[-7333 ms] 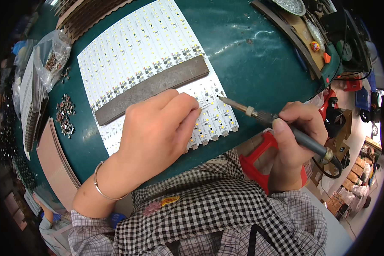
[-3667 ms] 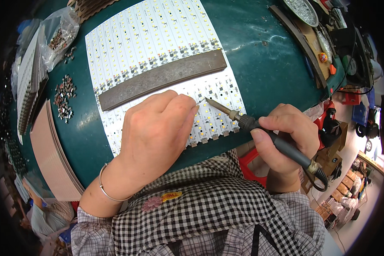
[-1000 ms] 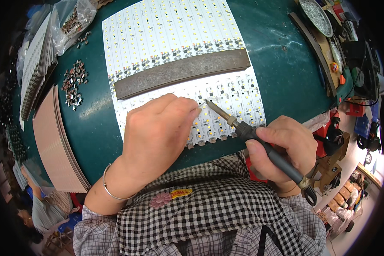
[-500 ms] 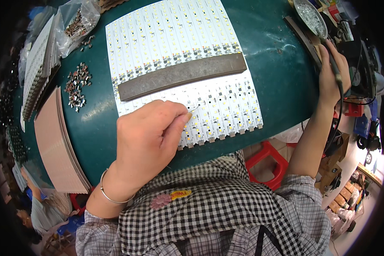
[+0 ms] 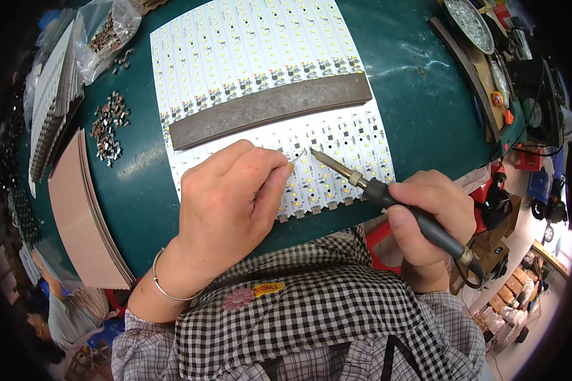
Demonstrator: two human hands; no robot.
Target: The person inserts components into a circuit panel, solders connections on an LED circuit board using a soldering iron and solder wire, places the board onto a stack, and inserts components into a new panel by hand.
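A white panel of LED strip boards (image 5: 260,57) lies on the green table (image 5: 419,95), pressed down by a long dark metal bar (image 5: 270,109). My left hand (image 5: 232,206) rests on the panel's near edge and pinches a thin solder wire (image 5: 294,160) between thumb and forefinger. My right hand (image 5: 426,216) grips a black-handled soldering iron (image 5: 368,187). Its tip sits on the panel close to the wire's end.
Stacks of bare boards (image 5: 82,216) and white panels (image 5: 47,114) stand at the left. A pile of small metal parts (image 5: 108,124) and a plastic bag of parts (image 5: 102,35) lie nearby. A round metal dish (image 5: 469,22) and tools sit at the far right.
Half a second ago my right hand was reaching to the far right of the table. It has come back with the soldering iron, whose tip now touches the panel beside my left hand.
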